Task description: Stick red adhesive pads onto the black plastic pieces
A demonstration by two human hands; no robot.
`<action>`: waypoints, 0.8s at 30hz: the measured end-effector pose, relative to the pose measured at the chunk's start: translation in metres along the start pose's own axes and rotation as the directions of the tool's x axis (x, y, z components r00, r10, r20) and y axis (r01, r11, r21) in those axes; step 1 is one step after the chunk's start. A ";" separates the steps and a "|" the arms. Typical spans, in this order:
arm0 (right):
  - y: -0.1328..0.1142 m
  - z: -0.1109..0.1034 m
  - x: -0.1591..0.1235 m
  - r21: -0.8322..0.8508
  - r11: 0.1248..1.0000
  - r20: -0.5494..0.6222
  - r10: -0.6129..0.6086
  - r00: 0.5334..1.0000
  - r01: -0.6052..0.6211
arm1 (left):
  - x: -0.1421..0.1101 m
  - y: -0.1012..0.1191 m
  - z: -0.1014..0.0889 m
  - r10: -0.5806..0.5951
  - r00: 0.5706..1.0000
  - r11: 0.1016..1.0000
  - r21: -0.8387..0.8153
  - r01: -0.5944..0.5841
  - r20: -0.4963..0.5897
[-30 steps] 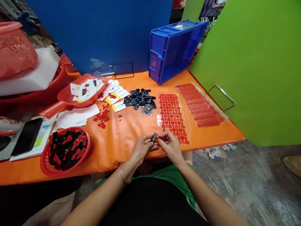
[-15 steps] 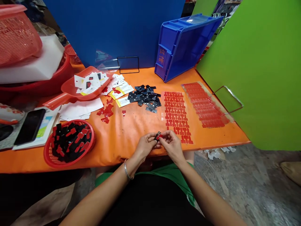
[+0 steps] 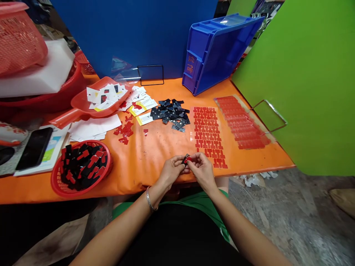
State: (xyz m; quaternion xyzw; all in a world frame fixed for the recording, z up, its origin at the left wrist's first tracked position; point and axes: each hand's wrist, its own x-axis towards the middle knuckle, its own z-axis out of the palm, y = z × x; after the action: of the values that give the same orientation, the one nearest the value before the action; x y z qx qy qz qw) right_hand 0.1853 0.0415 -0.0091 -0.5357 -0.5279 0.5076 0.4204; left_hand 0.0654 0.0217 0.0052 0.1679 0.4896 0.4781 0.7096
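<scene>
While both hands are meeting at the near edge of the orange worktop [image 3: 155, 147], I am seeing the left hand [image 3: 170, 170] and the right hand [image 3: 202, 170] pinching one small black piece with a red sticker [image 3: 186, 159] between their fingertips, each grip pressed together on it. The piece is sitting just above the worktop edge, at 6 o'clock from the sheet of red stickers [image 3: 206, 131], which is lying just beside the right hand. A second red sheet [image 3: 240, 122] is lying at 3 o'clock of the first. A pile of loose black pieces [image 3: 170, 112] is lying at 12 o'clock from the hands, well apart. A round red basket [image 3: 81, 168] is holding black-and-red pieces at 9 o'clock of the left hand. Beyond it, loose red scraps [image 3: 124, 131], white papers [image 3: 94, 129] and a red scoop [image 3: 91, 103] with cards are lying. A blue crate [image 3: 216, 51] is leaning at 1 o'clock, at the far edge. A phone [image 3: 34, 147] is lying far at 9 o'clock.
</scene>
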 end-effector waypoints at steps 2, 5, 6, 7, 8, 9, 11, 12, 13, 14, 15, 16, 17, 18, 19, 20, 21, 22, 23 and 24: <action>-0.001 0.000 0.000 -0.012 1.000 -0.007 -0.004 1.000 0.004 | 0.000 0.000 0.001 0.004 1.000 1.000 0.004 -0.004 0.000; 0.000 0.000 -0.001 -0.036 0.999 -0.015 -0.015 1.000 0.015 | -0.001 0.001 0.001 0.004 1.000 1.000 0.010 -0.004 0.001; 0.000 0.000 -0.001 -0.042 0.999 -0.015 -0.019 1.000 0.018 | -0.002 0.002 0.001 0.005 1.000 1.000 0.012 -0.005 0.001; 0.001 0.000 -0.001 -0.046 0.999 -0.015 -0.023 1.000 0.022 | -0.002 0.002 0.001 0.007 1.000 1.000 0.012 -0.007 0.002; 0.001 0.000 -0.001 -0.047 0.999 -0.015 -0.025 1.000 0.025 | -0.002 0.001 0.001 0.008 1.000 1.000 0.011 -0.008 0.003; 0.001 0.000 -0.001 -0.049 0.998 -0.015 -0.027 1.000 0.026 | -0.001 0.001 0.001 0.011 1.000 1.000 0.009 -0.011 0.002; 0.000 0.001 -0.001 -0.056 0.998 -0.015 -0.031 0.999 0.030 | 0.000 -0.002 0.001 0.020 1.000 1.000 0.004 -0.020 -0.005; 0.000 0.001 -0.002 -0.063 0.997 -0.015 -0.034 0.999 0.033 | 0.001 -0.003 0.001 0.026 1.000 1.000 0.002 -0.026 -0.015; -0.001 0.001 -0.003 -0.072 0.997 -0.014 -0.038 0.999 0.037 | 0.002 -0.005 0.001 0.034 0.999 0.999 0.001 -0.034 -0.029; -0.001 0.002 -0.004 -0.081 0.996 -0.013 -0.042 0.999 0.040 | 0.002 -0.006 0.002 0.042 0.998 0.999 0.001 -0.042 -0.047; -0.002 0.001 -0.006 -0.089 0.995 -0.010 -0.046 0.999 0.045 | 0.003 -0.008 0.002 0.047 0.997 0.999 0.001 -0.047 -0.066; -0.002 0.001 -0.007 -0.099 0.994 -0.007 -0.052 0.999 0.051 | 0.003 -0.008 0.003 0.049 0.995 0.999 0.000 -0.049 -0.085; -0.002 0.001 -0.009 -0.115 0.991 -0.003 -0.064 0.998 0.063 | 0.004 -0.009 0.004 0.049 0.994 0.999 -0.001 -0.049 -0.098; -0.002 0.000 -0.009 -0.142 0.986 0.000 -0.086 0.996 0.086 | 0.004 -0.008 0.005 0.047 0.993 0.999 -0.003 -0.047 -0.107; -0.002 -0.001 -0.010 -0.182 0.976 -0.007 -0.124 0.992 0.121 | 0.003 -0.008 0.006 0.044 0.993 0.999 -0.005 -0.044 -0.110; -0.002 -0.002 -0.009 -0.233 0.958 -0.022 -0.174 0.985 0.164 | 0.003 -0.007 0.006 0.040 0.993 0.999 -0.007 -0.041 -0.109; -0.002 -0.003 -0.008 -0.285 0.936 -0.041 -0.226 0.973 0.206 | 0.003 -0.007 0.006 0.036 0.994 0.999 -0.008 -0.037 -0.106; -0.002 -0.004 -0.007 -0.327 0.915 -0.058 -0.270 0.961 0.237 | 0.002 -0.006 0.007 0.034 0.994 0.999 -0.008 -0.035 -0.104; -0.003 -0.004 -0.005 -0.353 0.901 -0.072 -0.297 0.952 0.254 | 0.002 -0.005 0.007 0.031 0.994 0.999 -0.007 -0.032 -0.102; -0.003 -0.005 -0.003 -0.362 0.895 -0.076 -0.306 0.949 0.260 | 0.002 -0.005 0.007 0.030 0.994 1.000 -0.005 -0.030 -0.101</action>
State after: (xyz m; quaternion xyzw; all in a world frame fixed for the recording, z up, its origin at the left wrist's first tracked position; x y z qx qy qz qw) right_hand 0.1897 0.0392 -0.0055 -0.5510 -0.6526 0.3034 0.4224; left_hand 0.0738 0.0223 0.0036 0.1488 0.5205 0.4981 0.6773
